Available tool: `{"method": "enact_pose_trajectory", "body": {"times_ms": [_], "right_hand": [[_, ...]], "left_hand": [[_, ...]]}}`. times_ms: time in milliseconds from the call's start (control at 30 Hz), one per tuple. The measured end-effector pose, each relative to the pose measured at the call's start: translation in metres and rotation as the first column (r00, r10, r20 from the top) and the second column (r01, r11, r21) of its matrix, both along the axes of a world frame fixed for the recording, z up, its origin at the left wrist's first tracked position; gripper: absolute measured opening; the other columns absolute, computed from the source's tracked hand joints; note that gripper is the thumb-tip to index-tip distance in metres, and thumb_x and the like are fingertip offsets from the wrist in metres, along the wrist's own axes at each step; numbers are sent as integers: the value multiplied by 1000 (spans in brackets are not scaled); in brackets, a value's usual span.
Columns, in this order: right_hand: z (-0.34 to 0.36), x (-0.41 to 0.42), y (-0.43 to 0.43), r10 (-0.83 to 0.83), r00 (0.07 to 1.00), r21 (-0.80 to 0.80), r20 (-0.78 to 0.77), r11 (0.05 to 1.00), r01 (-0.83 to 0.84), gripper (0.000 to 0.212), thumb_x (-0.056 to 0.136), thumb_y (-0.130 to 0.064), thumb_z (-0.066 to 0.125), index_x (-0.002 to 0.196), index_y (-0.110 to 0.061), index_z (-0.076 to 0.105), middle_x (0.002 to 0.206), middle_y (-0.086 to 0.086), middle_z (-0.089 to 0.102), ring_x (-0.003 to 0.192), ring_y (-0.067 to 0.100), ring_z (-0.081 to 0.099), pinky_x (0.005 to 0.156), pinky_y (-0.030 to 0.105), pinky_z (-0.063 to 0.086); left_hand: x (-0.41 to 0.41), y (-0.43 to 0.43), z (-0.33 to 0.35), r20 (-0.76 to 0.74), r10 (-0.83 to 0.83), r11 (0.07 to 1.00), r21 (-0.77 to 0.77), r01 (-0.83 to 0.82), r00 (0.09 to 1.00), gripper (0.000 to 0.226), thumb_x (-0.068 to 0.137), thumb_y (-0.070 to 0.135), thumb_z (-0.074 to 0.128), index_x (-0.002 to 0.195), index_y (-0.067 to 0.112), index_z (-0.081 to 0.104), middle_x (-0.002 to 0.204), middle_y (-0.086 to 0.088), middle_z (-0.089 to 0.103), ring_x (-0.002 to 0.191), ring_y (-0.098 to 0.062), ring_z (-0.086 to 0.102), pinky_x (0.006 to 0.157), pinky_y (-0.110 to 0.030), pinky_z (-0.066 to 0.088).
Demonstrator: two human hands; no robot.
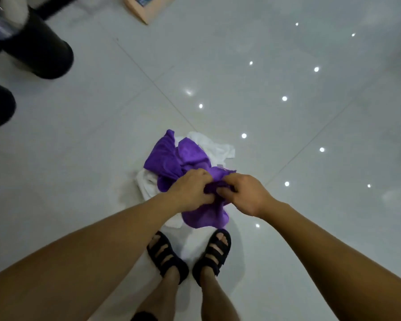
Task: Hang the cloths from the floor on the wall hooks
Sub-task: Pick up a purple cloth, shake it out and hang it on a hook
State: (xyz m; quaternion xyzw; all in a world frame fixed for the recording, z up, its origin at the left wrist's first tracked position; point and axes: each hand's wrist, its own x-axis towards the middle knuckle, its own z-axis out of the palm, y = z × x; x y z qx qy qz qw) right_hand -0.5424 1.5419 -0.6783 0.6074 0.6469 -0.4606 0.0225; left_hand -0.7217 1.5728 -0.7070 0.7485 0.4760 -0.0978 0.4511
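Observation:
A heap of cloths lies on the glossy white tile floor just ahead of my sandalled feet. Purple cloths (pixel 171 156) sit on top of white cloths (pixel 214 144). Both hands meet over the near side of the heap. My left hand (pixel 191 189) and my right hand (pixel 243 194) each pinch the same bunched purple cloth (pixel 206 216), whose loose end droops below my hands toward my feet. No wall hooks are in view.
Dark rounded objects (pixel 39 54) stand on the floor at the far left. A tan box (pixel 148 8) lies at the top centre. My feet in black sandals (pixel 167 256) stand right behind the heap. Ceiling lights reflect off the tiles to the right.

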Motion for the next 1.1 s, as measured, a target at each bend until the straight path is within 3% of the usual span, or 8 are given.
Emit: {"method": "enact_pose_trajectory", "body": {"times_ms": [200, 333, 467, 567, 767, 900, 1033, 1100], "right_hand": [[163, -40, 37, 151, 982, -54, 114, 988, -145, 43, 69, -62, 72, 88, -24, 62, 74, -8, 62, 69, 11, 58, 58, 25, 42], [247, -102, 54, 260, 937, 77, 233, 955, -285, 36, 76, -58, 66, 76, -24, 58, 83, -2, 59, 82, 21, 58, 71, 34, 49], [335, -157, 70, 61, 977, 173, -206, 985, -25, 17, 64, -36, 64, 73, -22, 60, 84, -3, 56, 86, 19, 48, 74, 36, 45], [386, -184, 75, -309, 757, -121, -575, 948, 295, 18, 66, -21, 62, 74, -6, 57, 73, 13, 52, 73, 29, 46, 68, 41, 37], [461, -233, 83, -356, 566, -297, -743, 934, 199, 31, 85, 1, 63, 115, 0, 61, 110, 27, 66, 96, 39, 65, 92, 50, 53], [501, -256, 97, -479, 353, -418, -804, 876, 240, 23, 88, 5, 55, 110, 6, 61, 99, 25, 68, 89, 32, 68, 88, 45, 56], [526, -272, 106, -522, 233, -531, -821, 847, 26, 20, 92, -3, 51, 107, 5, 61, 101, 21, 69, 90, 29, 69, 85, 40, 56], [538, -283, 105, -509, 222, -533, -832, 844, -60, 20, 92, -3, 51, 106, 5, 63, 104, 20, 69, 93, 29, 69, 86, 39, 56]], "left_hand": [[-76, 44, 173, -59, 0, 995, 96, 5, 998, 14, 71, 34, 56, 71, 33, 43, 70, 8, 56, 67, -15, 54, 56, -29, 39], [-121, 65, 291, -36, 47, 934, 357, -31, 998, 19, 75, 27, 55, 82, 36, 40, 66, 13, 52, 61, -6, 47, 50, -25, 31], [-167, 74, 393, 90, 165, 799, 572, -186, 982, 29, 75, 18, 51, 101, 31, 53, 90, 9, 63, 82, -19, 55, 72, -33, 44], [-192, 80, 455, 333, 328, 653, 597, -467, 884, 26, 72, 18, 53, 96, 25, 59, 97, 4, 64, 92, -23, 58, 80, -37, 48], [-221, 93, 525, 305, 638, 382, 671, -635, 707, 46, 78, 45, 58, 116, 20, 54, 120, -5, 54, 112, -28, 49, 89, -38, 42], [-262, 72, 522, 111, 866, 403, 423, -811, 488, 54, 88, 51, 42, 115, 7, 59, 121, -20, 60, 104, -35, 57, 87, -40, 46], [-298, 10, 497, 121, 942, 328, -152, -932, 312, 63, 89, 66, 35, 93, 10, 64, 84, -13, 64, 69, -27, 59, 72, -37, 49], [-311, -17, 487, 141, 966, 256, -408, -876, 216, 66, 88, 67, 35, 109, 11, 62, 104, -17, 66, 86, -33, 64, 81, -40, 48]]}}
